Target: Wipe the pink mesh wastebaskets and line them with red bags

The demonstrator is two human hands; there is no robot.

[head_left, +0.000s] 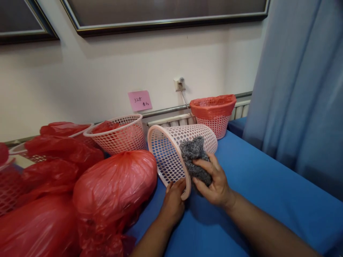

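A pink perforated plastic basket [171, 146] lies on its side on the blue table [268, 185], its mouth toward me and to the left. My left hand [173, 201] is closed on the basket's lower rim. My right hand [214, 182] grips a fuzzy grey cloth [194, 155] and presses it against the basket's outer wall.
Inflated red plastic bags [112, 185] crowd the left side. Behind them stands a pink basket [120, 134] with a red bag inside. A basket lined with a red bag [214, 112] stands at the back by the wall. A blue curtain [300, 89] hangs at the right.
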